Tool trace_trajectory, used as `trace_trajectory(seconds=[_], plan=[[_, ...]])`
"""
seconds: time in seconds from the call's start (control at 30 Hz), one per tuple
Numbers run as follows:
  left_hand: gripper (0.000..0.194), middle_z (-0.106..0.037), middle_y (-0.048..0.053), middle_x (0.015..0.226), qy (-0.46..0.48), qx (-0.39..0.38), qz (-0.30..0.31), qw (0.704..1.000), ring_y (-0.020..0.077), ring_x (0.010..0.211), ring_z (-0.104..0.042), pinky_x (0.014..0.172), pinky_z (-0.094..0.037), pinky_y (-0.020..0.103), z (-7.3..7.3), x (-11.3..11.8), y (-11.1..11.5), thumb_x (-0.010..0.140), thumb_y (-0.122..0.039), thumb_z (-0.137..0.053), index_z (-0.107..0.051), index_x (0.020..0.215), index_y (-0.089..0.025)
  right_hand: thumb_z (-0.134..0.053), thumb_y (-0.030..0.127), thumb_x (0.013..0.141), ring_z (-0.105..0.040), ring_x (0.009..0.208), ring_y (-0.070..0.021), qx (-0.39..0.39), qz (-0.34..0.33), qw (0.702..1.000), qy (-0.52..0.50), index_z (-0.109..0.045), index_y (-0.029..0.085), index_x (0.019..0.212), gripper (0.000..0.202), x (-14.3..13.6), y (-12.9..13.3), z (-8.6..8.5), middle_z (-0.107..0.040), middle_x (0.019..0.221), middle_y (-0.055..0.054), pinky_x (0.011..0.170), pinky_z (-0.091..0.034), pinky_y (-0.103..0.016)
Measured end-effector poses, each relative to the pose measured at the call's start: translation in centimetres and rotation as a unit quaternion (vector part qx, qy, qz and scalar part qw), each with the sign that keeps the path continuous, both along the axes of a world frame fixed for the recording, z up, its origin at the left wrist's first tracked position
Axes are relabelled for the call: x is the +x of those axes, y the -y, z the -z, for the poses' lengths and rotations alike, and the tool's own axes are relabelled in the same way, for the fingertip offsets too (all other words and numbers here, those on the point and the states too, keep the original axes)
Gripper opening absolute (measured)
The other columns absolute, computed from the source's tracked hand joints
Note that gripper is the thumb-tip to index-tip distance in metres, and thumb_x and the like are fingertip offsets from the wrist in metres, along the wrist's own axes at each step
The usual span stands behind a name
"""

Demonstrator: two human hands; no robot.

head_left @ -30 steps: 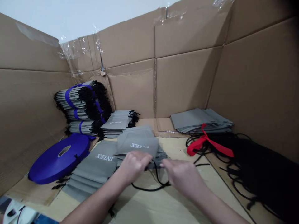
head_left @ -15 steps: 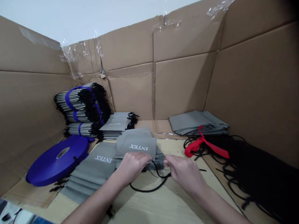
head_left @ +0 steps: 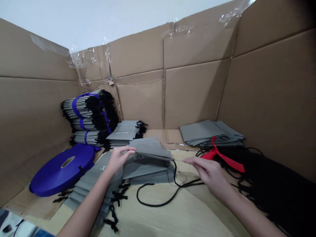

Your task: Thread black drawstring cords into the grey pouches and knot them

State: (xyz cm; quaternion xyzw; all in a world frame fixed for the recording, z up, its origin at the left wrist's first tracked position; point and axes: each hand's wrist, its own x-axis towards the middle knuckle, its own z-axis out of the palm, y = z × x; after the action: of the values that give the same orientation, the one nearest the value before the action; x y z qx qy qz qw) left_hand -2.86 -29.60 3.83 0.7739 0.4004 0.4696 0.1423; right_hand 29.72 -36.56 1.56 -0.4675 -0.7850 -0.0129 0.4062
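Observation:
My left hand (head_left: 119, 159) pinches the left end of a grey drawstring pouch (head_left: 154, 154), which is lifted and tilted so its edge faces me. At its right end, my right hand (head_left: 206, 169) has its fingertips closed on a thin, pale needle-like piece that reaches to the pouch's corner. A black cord (head_left: 158, 205) hangs from that corner and curls over the table, one loose end lying in front. Beneath the lifted pouch is a pile of similar grey pouches (head_left: 148, 176). Overlapping pouches with knotted black cords (head_left: 118, 196) lie by my left forearm.
At left are a roll of blue ribbon (head_left: 46, 177) and ribbon-tied pouch bundles (head_left: 81, 108). Behind stands a pouch stack (head_left: 123, 130). More grey pouches (head_left: 204, 131), a red ribbon (head_left: 227, 159) and a heap of black cords (head_left: 283, 187) lie right. Cardboard walls (head_left: 138, 102) surround the table.
My left hand has moved left and up to the pouch's left end, and the pouch has tilted. My right hand has shifted right. The cord's loose end shows on the table.

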Motion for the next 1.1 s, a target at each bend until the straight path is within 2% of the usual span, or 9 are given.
trace_trajectory(seconds=[0.2,0.4,0.5,0.57,0.67,0.77,0.9,1.0,1.1], plan=[[0.017,-0.073,0.004,0.073,0.046,-0.028,-0.017,0.998,0.0196,0.07,-0.067,0.066,-0.052,0.028,0.2,0.7,0.5,0.074,-0.024,-0.059,-0.072,0.072,-0.015,-0.038,0.006,0.079,-0.067,0.071,-0.0141,0.038,0.002,0.999,0.034,-0.066,0.02,0.08,0.031,0.2,0.8,-1.6,-0.072,0.079,-0.002,0.062,-0.048,-0.022],[0.016,-0.072,0.004,0.066,0.057,-0.051,0.0,0.997,0.0186,0.063,-0.066,0.061,-0.052,0.027,0.7,1.9,1.0,0.072,-0.023,-0.059,-0.072,0.066,-0.014,-0.037,0.007,0.082,-0.066,0.07,-0.0129,0.021,0.011,1.0,0.018,-0.063,0.019,0.079,0.028,-1.0,0.9,-1.0,-0.071,0.079,-0.003,0.062,-0.046,-0.02],[0.017,-0.073,0.005,0.07,0.069,-0.071,0.008,0.995,0.0195,0.067,-0.066,0.065,-0.052,0.028,0.8,2.4,1.3,0.071,-0.025,-0.059,-0.072,0.068,-0.015,-0.035,0.015,0.087,-0.063,0.062,-0.0129,-0.005,0.037,0.999,0.02,-0.061,0.02,0.081,0.028,-1.0,0.8,-0.8,-0.069,0.074,-0.002,0.056,-0.042,-0.02],[0.018,-0.073,0.005,0.072,0.081,-0.096,0.01,0.992,0.0205,0.07,-0.066,0.068,-0.052,0.028,0.8,2.8,1.5,0.07,-0.027,-0.06,-0.073,0.069,-0.015,-0.036,0.024,0.089,-0.056,0.049,-0.0129,-0.029,0.053,0.998,0.031,-0.061,0.02,0.094,0.026,-1.1,0.8,-0.8,-0.063,0.06,0.001,0.05,-0.038,-0.021],[0.016,-0.073,0.006,0.073,0.082,-0.124,0.014,0.989,0.0214,0.072,-0.066,0.069,-0.051,0.028,0.8,3.1,1.7,0.069,-0.027,-0.062,-0.073,0.068,-0.015,-0.046,0.039,0.085,-0.044,0.04,-0.0128,-0.08,0.067,0.994,0.036,-0.061,0.021,0.108,0.032,-1.3,0.8,-1.1,-0.049,0.045,0.006,0.045,-0.032,-0.022],[0.015,-0.073,0.005,0.074,0.076,-0.137,0.026,0.987,0.0206,0.073,-0.065,0.07,-0.05,0.027,0.7,3.0,1.6,0.069,-0.027,-0.063,-0.074,0.07,-0.017,-0.05,0.05,0.081,-0.048,0.045,-0.0142,-0.135,0.051,0.989,-0.016,-0.07,0.021,0.09,0.036,-1.4,0.7,-1.3,-0.056,0.049,0.002,0.045,-0.033,-0.024],[0.018,-0.072,0.004,0.074,0.12,-0.165,0.037,0.978,0.0182,0.068,-0.063,0.063,-0.049,0.025,0.8,2.4,0.9,0.062,-0.026,-0.07,-0.073,0.076,-0.015,-0.052,0.055,0.078,-0.057,0.062,-0.0193,-0.186,0.022,0.977,-0.104,-0.071,0.018,0.076,0.042,-1.0,0.5,-2.0,-0.067,0.07,-0.004,0.055,-0.04,-0.027],[0.024,-0.071,0.006,0.072,0.156,-0.165,0.019,0.974,0.0177,0.063,-0.063,0.059,-0.05,0.027,1.1,2.1,0.4,0.061,-0.031,-0.07,-0.073,0.076,-0.012,-0.053,0.056,0.077,-0.056,0.068,-0.0196,-0.222,-0.011,0.964,-0.143,-0.068,0.017,0.071,0.042,-0.9,0.4,-2.5,-0.065,0.072,-0.004,0.06,-0.04,-0.027],[0.026,-0.072,0.007,0.071,0.166,-0.148,0.002,0.975,0.0194,0.063,-0.064,0.06,-0.051,0.03,1.2,2.1,0.4,0.066,-0.035,-0.066,-0.073,0.076,-0.012,-0.053,0.056,0.076,-0.05,0.063,-0.0159,-0.251,-0.046,0.952,-0.169,-0.062,0.017,0.066,0.041,-1.2,0.4,-2.6,-0.056,0.066,-0.001,0.056,-0.036,-0.025]])
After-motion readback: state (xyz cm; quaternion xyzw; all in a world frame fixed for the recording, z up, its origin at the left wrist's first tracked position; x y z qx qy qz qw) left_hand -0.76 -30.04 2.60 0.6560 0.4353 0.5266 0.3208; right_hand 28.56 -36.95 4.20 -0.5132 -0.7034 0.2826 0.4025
